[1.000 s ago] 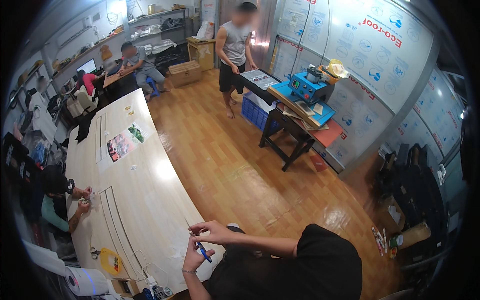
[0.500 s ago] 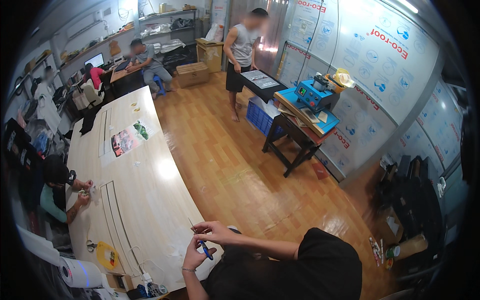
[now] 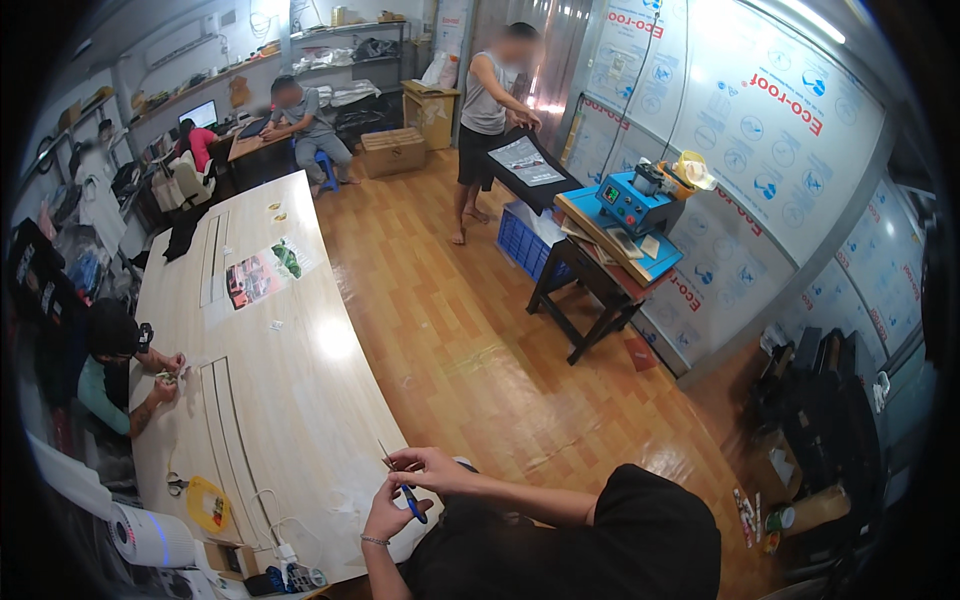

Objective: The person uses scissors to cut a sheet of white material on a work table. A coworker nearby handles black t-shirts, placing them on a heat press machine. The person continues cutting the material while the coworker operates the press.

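Over the table's near right edge, my two hands meet around a slim tool with a blue-and-black handle (image 3: 413, 503) and a thin metal point (image 3: 383, 449) rising above the fingers. Its exact kind is too small to tell. My left hand (image 3: 384, 514), with a bracelet at the wrist, is closed about the handle. My right hand (image 3: 436, 470) comes across from the right, fingers bent and pinched near the metal part. Anything small between the fingertips is hidden. Beneath them lies the pale wooden table (image 3: 330, 425).
On the table are a yellow tray (image 3: 208, 503), scissors (image 3: 176, 485), a white cable (image 3: 268, 515) and printed sheets (image 3: 265, 275). A co-worker (image 3: 110, 365) sits at its left side. Across the floor, another person (image 3: 488, 105) stands by a blue press machine (image 3: 640, 203).
The standing person has lifted an arm and tilted the dark cloth with its printed panel. My hands keep nearly the same pose on the tool. The view has shifted slightly.
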The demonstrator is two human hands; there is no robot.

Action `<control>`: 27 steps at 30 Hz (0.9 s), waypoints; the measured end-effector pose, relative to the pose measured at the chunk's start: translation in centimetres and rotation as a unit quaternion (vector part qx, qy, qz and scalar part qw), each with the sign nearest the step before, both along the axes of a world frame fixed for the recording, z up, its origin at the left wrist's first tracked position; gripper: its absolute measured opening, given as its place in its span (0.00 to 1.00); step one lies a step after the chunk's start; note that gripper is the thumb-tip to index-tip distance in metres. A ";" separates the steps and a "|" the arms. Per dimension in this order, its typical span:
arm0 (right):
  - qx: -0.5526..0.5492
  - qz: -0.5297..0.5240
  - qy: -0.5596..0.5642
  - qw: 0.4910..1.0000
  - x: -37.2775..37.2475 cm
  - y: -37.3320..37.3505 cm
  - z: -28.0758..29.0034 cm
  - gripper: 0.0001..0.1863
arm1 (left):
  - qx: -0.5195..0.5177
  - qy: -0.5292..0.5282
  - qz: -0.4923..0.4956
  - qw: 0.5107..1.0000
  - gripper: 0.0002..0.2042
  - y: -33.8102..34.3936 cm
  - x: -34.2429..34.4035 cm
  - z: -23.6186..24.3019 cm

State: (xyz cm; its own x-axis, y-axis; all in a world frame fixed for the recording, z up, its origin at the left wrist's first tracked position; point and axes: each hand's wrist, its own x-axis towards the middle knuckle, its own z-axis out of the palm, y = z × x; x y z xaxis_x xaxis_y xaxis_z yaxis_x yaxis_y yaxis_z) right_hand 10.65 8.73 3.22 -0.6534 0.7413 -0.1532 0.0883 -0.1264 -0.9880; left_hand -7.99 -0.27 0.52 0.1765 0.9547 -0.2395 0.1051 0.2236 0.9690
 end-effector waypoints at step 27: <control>-0.005 -0.085 0.052 0.995 -0.4 0.0 -1.5 0.21 | -0.002 0.046 0.003 0.999 0.20 -0.3 -0.4 -0.3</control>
